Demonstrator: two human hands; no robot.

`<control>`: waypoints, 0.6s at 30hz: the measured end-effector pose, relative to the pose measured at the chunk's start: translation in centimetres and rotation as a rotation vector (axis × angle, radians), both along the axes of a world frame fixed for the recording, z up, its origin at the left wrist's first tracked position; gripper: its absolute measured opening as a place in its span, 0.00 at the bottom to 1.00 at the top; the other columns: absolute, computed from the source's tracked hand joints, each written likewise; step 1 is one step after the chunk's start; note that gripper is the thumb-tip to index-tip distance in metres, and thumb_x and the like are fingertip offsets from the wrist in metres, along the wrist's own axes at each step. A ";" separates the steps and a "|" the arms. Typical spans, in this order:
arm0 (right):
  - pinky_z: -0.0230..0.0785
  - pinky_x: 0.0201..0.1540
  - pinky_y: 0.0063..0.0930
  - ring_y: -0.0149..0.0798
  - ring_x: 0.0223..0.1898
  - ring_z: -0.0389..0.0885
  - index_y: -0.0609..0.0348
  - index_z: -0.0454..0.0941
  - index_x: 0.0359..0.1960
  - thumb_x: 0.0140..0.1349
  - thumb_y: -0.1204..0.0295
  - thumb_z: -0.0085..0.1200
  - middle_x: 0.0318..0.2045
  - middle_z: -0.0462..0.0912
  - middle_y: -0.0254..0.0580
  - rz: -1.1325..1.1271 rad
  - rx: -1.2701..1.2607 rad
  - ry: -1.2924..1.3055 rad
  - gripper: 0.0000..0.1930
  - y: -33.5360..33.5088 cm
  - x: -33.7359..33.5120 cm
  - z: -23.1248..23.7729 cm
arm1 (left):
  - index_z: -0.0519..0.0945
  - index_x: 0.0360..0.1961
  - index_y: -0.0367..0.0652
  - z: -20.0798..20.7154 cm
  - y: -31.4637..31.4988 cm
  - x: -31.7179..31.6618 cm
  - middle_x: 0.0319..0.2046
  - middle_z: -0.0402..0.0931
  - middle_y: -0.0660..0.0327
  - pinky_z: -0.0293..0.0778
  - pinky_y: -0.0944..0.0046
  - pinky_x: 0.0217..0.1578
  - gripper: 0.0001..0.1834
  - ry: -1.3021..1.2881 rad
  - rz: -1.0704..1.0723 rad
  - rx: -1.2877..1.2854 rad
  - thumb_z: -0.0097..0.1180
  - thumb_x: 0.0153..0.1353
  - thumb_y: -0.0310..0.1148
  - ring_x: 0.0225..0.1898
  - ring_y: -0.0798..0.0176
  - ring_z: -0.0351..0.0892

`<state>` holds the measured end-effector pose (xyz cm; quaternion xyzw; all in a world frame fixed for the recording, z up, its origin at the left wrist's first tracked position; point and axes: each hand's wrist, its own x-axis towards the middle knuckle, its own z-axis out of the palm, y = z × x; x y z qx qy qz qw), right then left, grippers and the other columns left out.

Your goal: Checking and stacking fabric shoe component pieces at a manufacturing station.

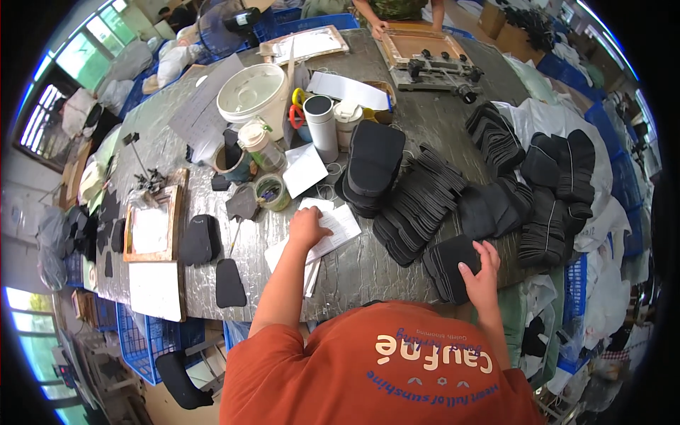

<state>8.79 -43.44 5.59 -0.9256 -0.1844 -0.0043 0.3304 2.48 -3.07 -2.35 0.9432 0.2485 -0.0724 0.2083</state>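
Loose white papers [341, 225] lie on the table in front of me, and my left hand [309, 227] rests on them with its thumb apart from the fingers. My right hand [484, 275] is at the right edge of a small stack of black fabric pads [448, 268] by the table's near edge, thumb and fingers around that edge. A long fanned row of black pads [418, 205] lies just beyond this stack. Next to it stands a taller pile of rounded black pads [374, 159].
A white bucket [251, 92], a white tumbler [321, 127], a clear jar [262, 145] and scissors [297, 113] stand beyond the papers. More black pads [549, 205] are at right. A wooden-framed screen [152, 223] sits at left. Another person's hand [380, 30] touches a frame [421, 48].
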 end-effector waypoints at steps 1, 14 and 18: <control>0.51 0.63 0.44 0.56 0.60 0.59 0.58 0.68 0.55 0.50 0.70 0.62 0.59 0.62 0.53 0.012 -0.012 0.001 0.29 0.3 -0.2 0.2 | 0.80 0.38 0.40 -0.4 0.4 0.0 0.40 0.78 0.52 0.72 0.55 0.45 0.25 -0.001 -0.010 -0.004 0.71 0.38 0.40 0.44 0.49 0.75; 0.46 0.64 0.56 0.56 0.65 0.53 0.53 0.71 0.54 0.40 0.65 0.69 0.62 0.61 0.50 0.216 -0.317 -0.053 0.34 1.3 -1.8 1.4 | 0.81 0.26 0.34 1.9 1.7 -2.0 0.22 0.79 0.62 0.71 0.69 0.28 0.07 -0.264 0.208 -0.644 0.65 0.48 0.26 0.24 0.71 0.75; 0.69 0.47 0.34 0.45 0.47 0.74 0.59 0.74 0.44 0.49 0.73 0.63 0.46 0.75 0.46 0.343 0.374 0.204 0.19 4.6 -0.7 1.8 | 0.79 0.26 0.38 5.8 -2.2 -3.0 0.22 0.76 0.66 0.68 0.73 0.27 0.06 -0.268 0.216 -1.064 0.65 0.48 0.23 0.24 0.74 0.72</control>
